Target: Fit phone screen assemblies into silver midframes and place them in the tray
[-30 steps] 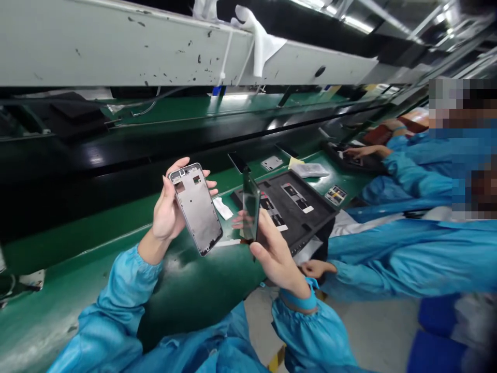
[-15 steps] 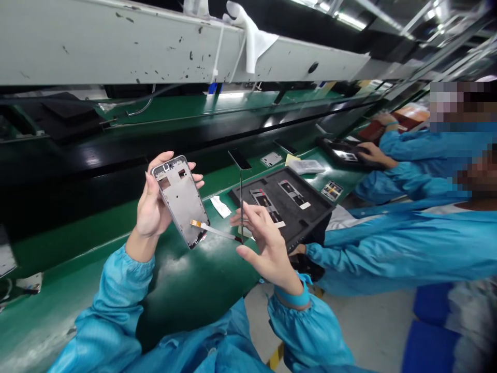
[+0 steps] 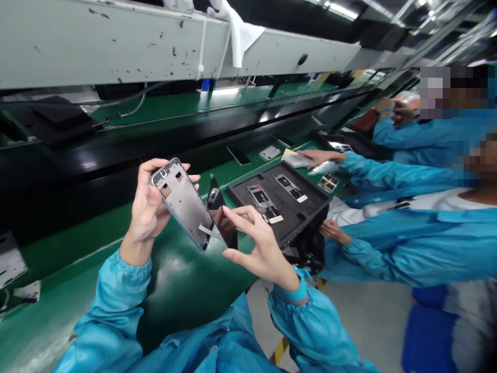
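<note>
My left hand (image 3: 149, 207) grips a grey metal phone frame (image 3: 183, 203) by its upper edge, held up tilted above the green bench. My right hand (image 3: 254, 243) pinches a dark glass screen panel (image 3: 220, 212) by its edge, right beside the frame. A thin flat ribbon cable (image 3: 207, 231) runs from the panel to the lower end of the frame. Both my sleeves are blue.
A black foam tray (image 3: 310, 202) with phone parts lies to the right on the green bench (image 3: 186, 290). A black conveyor belt (image 3: 116, 150) runs behind, carrying a dark phone (image 3: 238, 154). Two people in blue coats work at the right, one hand (image 3: 316, 157) reaching near the tray.
My right hand has swung the screen panel from edge-on and apart to close against the frame, its ribbon cable now at the frame's lower end. A neighbour's hand has reached toward the tray.
</note>
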Demonstrator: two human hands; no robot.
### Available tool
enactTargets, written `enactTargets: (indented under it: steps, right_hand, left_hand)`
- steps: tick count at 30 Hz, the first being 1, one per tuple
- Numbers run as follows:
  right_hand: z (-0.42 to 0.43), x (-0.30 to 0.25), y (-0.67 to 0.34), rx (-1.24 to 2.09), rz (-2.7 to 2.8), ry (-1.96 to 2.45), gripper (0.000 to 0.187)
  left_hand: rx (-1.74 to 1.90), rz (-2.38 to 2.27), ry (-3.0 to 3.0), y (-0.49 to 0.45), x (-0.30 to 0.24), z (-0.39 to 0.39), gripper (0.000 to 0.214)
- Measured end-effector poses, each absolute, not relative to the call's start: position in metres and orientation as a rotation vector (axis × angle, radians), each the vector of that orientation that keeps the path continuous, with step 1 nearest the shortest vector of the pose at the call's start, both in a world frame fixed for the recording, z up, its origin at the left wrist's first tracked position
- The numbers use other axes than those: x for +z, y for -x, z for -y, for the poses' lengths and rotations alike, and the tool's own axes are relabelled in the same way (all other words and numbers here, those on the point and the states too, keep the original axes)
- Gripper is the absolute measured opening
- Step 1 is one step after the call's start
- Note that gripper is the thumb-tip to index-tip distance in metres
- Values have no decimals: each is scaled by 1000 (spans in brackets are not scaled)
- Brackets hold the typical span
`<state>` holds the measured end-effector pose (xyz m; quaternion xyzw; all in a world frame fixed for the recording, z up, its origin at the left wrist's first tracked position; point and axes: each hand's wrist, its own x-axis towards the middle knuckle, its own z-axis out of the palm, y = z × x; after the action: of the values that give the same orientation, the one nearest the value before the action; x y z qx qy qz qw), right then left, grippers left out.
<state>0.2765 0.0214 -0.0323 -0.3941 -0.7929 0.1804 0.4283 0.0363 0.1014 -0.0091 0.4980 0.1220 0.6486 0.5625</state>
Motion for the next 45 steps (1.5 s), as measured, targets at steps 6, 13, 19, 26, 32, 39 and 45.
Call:
enactTargets:
  steps: [6, 13, 19, 26, 32, 39, 45]
  right_hand:
    - [-36, -46, -249, 611, 1807, 940, 80]
    - [-39, -75, -235, 831, 1638, 995, 94]
    - [-37, -76, -238, 960, 1633, 939, 92]
    - [-46, -85, -222, 949, 1576, 911, 101]
    - [-62, -89, -214, 852, 1624, 901, 97]
    - [-81, -88, -200, 659, 1716, 946, 80]
    - [-81, -65, -216, 670, 1523, 1002, 87]
  left_hand:
    - [1506, -394, -1331, -35, -14, -101, 45]
    - [1514, -520, -1342, -36, -23, -109, 52]
    - [1487, -516, -1396, -32, -18, -111, 52]
    - [1487, -576, -1405, -39, -17, -109, 55]
    - [1527, -579, -1445, -34, -19, -109, 39]
    - [1621, -530, -1275, -55, -17, -103, 50]
    - [1395, -583, -1030, -76, -27, -107, 68]
